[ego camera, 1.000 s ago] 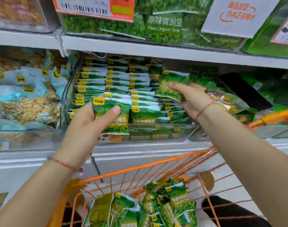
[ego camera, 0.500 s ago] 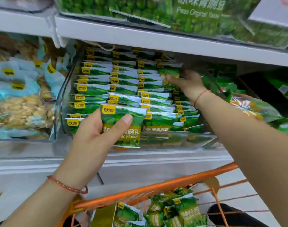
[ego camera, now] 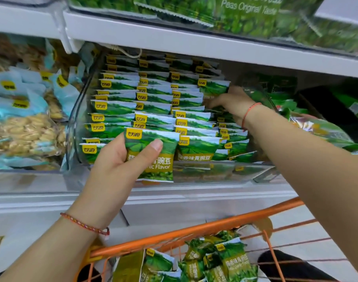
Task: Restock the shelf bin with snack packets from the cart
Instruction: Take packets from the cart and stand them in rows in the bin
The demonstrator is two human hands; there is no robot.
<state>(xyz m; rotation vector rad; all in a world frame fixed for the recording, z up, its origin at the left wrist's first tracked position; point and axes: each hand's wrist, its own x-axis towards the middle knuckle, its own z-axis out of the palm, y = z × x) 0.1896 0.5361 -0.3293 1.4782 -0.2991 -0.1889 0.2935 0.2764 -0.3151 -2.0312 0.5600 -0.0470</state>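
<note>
My left hand (ego camera: 121,159) grips one green pea packet (ego camera: 153,155), thumb across its front, fingers behind it. The packet is upright, label facing me, just in front of the clear shelf bin (ego camera: 72,127) at its front edge, left of centre.

My right hand (ego camera: 233,102) is inside the bin at the right-hand row, near the back. Its fingers reach left among the standing packets (ego camera: 133,106), touching a packet there; can't tell whether they pinch it or just press on it.

The bin is packed with upright green packets in several rows, front to back.

Orange wire cart (ego camera: 194,231) sits below the shelf edge, with more loose green packets (ego camera: 233,259) piled in it.

Left of the bin: blue-bagged snacks (ego camera: 21,123) in the neighbouring bin. Shelf above holds larger green pea bags (ego camera: 249,15).
</note>
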